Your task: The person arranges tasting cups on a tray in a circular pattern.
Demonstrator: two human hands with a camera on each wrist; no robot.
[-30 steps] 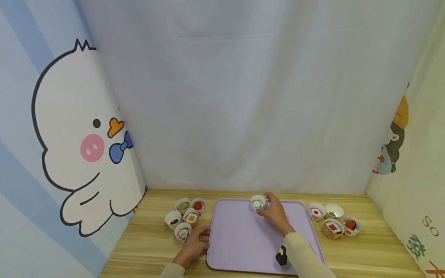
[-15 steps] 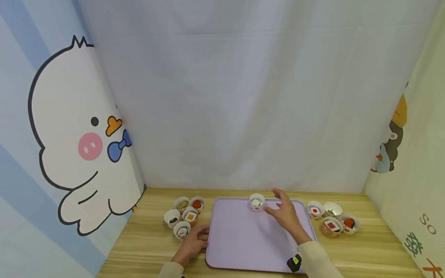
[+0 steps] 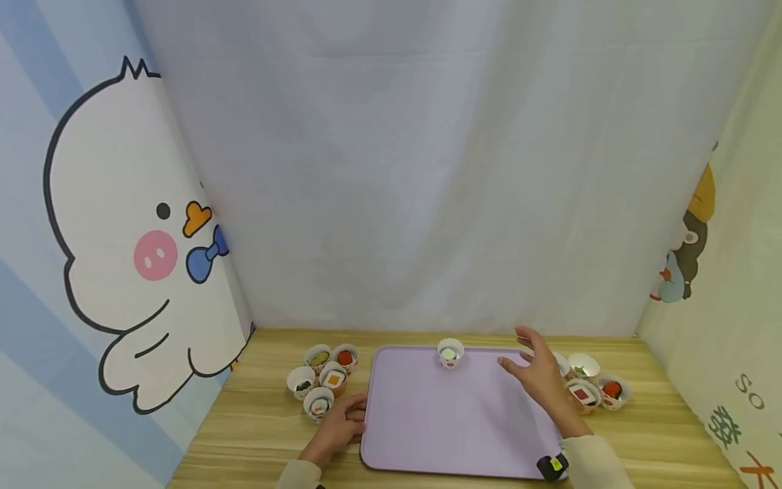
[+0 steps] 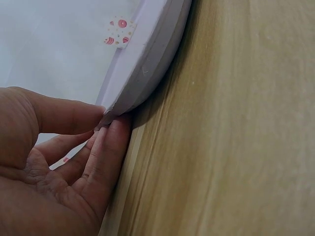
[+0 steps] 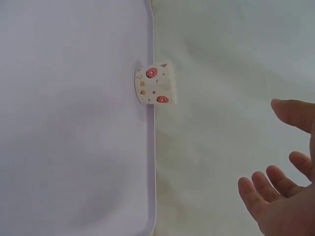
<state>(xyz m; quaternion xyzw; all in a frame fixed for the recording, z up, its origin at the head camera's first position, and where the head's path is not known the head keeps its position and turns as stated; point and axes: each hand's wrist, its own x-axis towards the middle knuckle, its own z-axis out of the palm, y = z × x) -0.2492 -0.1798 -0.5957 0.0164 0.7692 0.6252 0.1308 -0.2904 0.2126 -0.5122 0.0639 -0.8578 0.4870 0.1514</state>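
Note:
My left hand (image 3: 339, 424) is at the left edge of a light purple tray (image 3: 440, 421). In the left wrist view its thumb and fingers (image 4: 115, 142) pinch the tray's rim. A paper cup (image 3: 450, 354) printed with doughnuts stands upright at the tray's back edge, holding a small white piece with a pale green centre. My right hand (image 3: 544, 373) is above the tray's right side, thumb and fingers spread, with nothing in it. It is apart from the cup and partly hides one of the cups on the right.
Left of the tray, several paper cups (image 3: 318, 405) with toy-sushi-like pieces cluster on the wooden table (image 3: 244, 435). Another group of filled cups (image 3: 613, 392) stands to the right. A pale curtain (image 3: 427, 170) hangs behind, with printed cloths at both sides.
My right hand has let go of the paper cup at the tray's back edge and moved right, away from it. The left hand has stayed at the tray's edge.

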